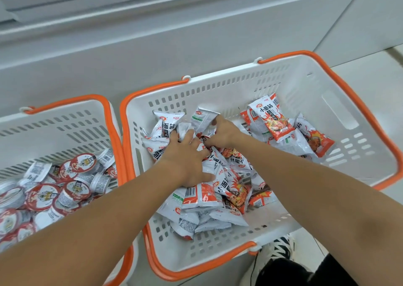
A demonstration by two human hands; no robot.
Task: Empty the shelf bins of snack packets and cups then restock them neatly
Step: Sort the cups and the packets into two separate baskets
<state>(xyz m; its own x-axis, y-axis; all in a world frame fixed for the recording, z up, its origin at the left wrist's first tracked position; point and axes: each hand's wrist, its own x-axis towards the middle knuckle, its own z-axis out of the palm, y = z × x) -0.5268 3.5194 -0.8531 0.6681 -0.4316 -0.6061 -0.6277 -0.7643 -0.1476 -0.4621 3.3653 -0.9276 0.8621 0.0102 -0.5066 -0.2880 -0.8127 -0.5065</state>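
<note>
Both arms reach down into the right basket [309,85]. The left hand [185,157] lies spread on the snack packets [202,196] (white and orange); the right hand [220,131] pinches one packet [201,117], lifted

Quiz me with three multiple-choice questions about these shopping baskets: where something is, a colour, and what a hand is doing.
1. Where are the sealed snack cups?
A. left basket
B. right basket
C. floor

2. What colour are the basket handles?
A. blue
B. orange
C. green

3. What is the right hand doing?
A. hanging idle
B. gripping a basket handle
C. pinching a snack packet

Answers:
1 A, the cups fill the left basket, while the right basket holds packets.
2 B, orange rims both baskets.
3 C, its fingers close on a packet's edge, beside the left hand, which lies on the pile.
</note>
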